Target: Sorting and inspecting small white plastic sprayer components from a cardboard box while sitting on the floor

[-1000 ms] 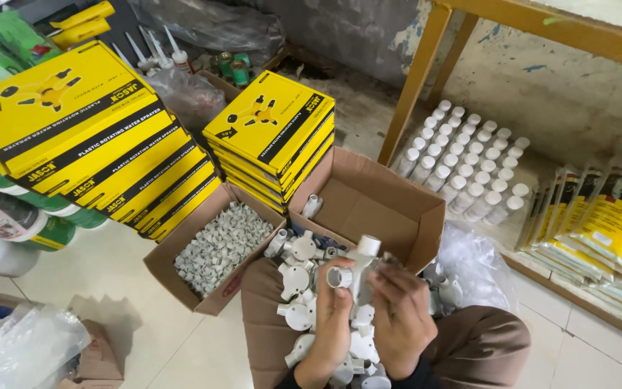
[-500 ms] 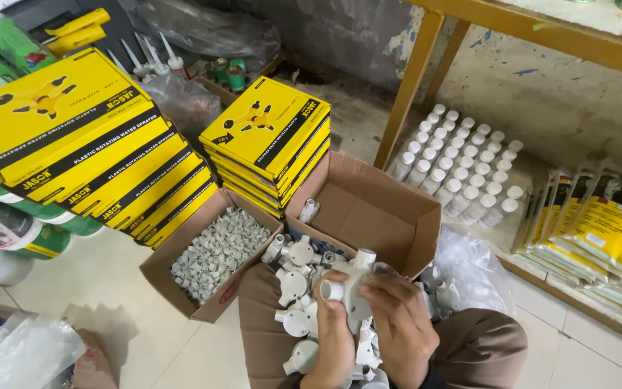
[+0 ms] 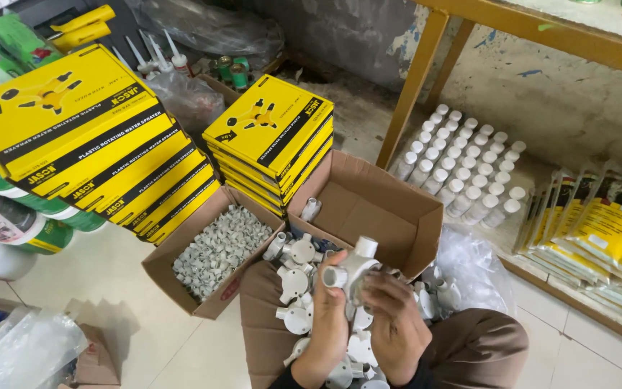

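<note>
Head view: both hands, left hand [image 3: 329, 324] and right hand [image 3: 397, 328], pinch a white junction box [image 3: 352, 272] at 6 o'clock; probably light, rigid, best held by its round body.

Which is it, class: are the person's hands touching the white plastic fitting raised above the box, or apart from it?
Touching. The head view shows the left hand and right hand wrapped around the white fitting, fingers pressed against its body.
</note>
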